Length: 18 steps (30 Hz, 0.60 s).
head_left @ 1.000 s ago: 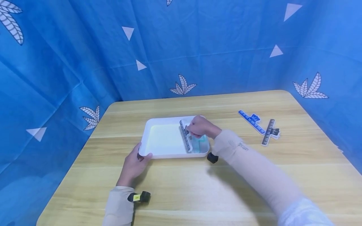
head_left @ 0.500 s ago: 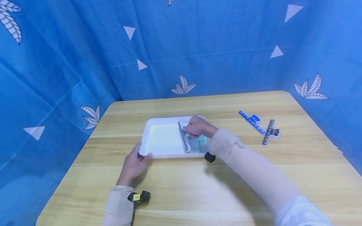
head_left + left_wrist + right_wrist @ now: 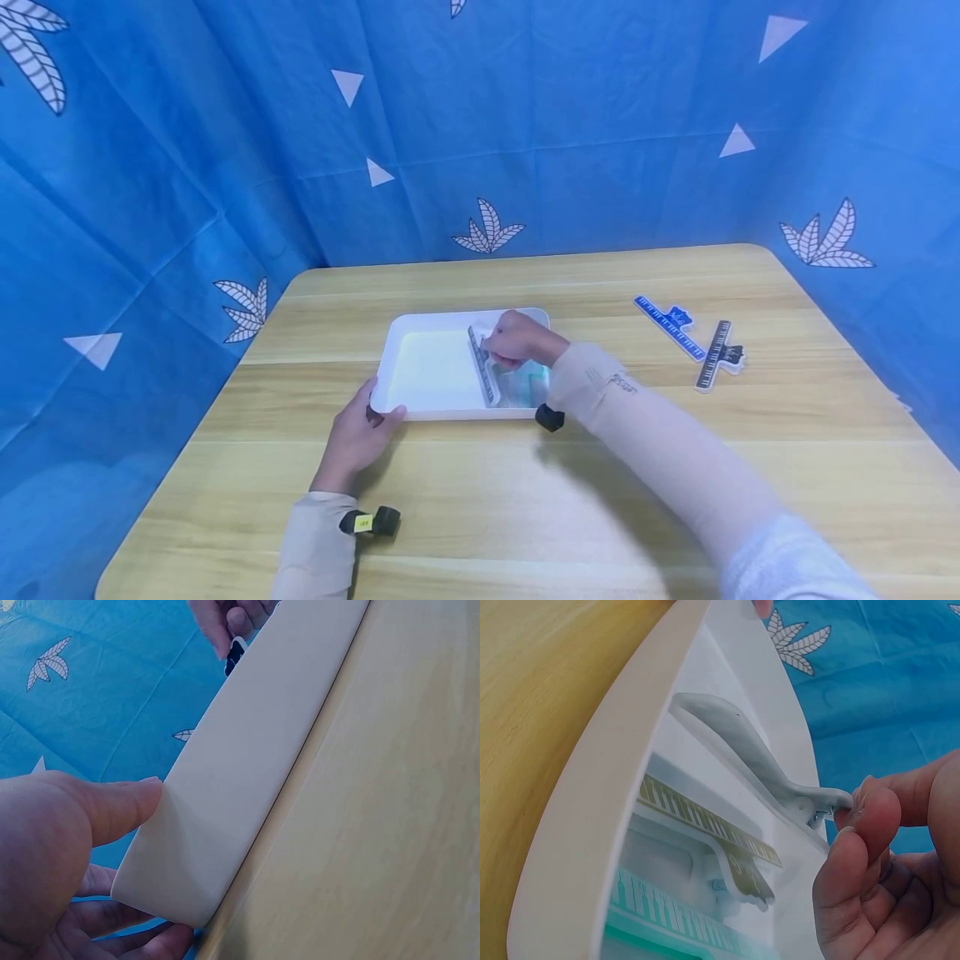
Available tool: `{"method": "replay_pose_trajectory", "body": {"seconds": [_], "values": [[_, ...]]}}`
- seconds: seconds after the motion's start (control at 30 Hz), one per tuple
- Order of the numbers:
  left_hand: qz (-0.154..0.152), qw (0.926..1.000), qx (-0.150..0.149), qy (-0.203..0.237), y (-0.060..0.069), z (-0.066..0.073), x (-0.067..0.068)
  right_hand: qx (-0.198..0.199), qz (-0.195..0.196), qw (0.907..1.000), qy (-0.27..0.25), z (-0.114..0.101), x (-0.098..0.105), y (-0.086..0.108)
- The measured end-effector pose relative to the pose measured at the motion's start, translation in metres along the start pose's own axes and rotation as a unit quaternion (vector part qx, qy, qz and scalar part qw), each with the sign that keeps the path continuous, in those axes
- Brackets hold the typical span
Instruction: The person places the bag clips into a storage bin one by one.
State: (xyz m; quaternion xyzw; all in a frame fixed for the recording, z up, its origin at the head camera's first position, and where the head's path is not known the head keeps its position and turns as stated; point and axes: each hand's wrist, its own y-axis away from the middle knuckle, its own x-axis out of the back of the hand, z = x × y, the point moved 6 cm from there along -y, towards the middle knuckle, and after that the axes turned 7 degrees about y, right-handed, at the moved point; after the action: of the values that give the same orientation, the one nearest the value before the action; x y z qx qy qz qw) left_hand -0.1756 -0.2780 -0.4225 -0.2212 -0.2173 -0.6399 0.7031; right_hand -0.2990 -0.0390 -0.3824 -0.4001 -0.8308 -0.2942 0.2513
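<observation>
A white tray (image 3: 431, 416) lies on the wooden table, its near-left corner gripped by my left hand (image 3: 356, 438). In the left wrist view the thumb is on the tray's outer wall and the fingers go round the corner. My right hand (image 3: 517, 337) pinches the handle of a black-and-white piano-key clip (image 3: 483, 372) inside the tray. From the right wrist, the clip's white back (image 3: 742, 742) shows, tilted within the tray walls. Beside it are a gold piano-key clip (image 3: 714, 825) and a teal one (image 3: 671, 919), the latter partly cut off by the frame.
A blue piano-key clip (image 3: 670, 327) and another black one (image 3: 714, 357) lie on the table (image 3: 480, 508) right of the tray, their ends close together. A blue patterned curtain (image 3: 480, 125) hangs behind the table and along its sides.
My right hand has shifted slightly left within the tray, bringing the pinched black clip with it. My left hand stays at the tray's corner.
</observation>
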Motion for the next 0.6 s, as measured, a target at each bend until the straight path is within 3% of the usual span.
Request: {"method": "replay_pose_trajectory", "body": {"seconds": [0.6], "values": [[-0.001, 1.0000, -0.003, -0.003, 0.001, 0.002, 0.000, -0.003, -0.003, 0.9997, -0.022, -0.009, -0.011, -0.007]]}}
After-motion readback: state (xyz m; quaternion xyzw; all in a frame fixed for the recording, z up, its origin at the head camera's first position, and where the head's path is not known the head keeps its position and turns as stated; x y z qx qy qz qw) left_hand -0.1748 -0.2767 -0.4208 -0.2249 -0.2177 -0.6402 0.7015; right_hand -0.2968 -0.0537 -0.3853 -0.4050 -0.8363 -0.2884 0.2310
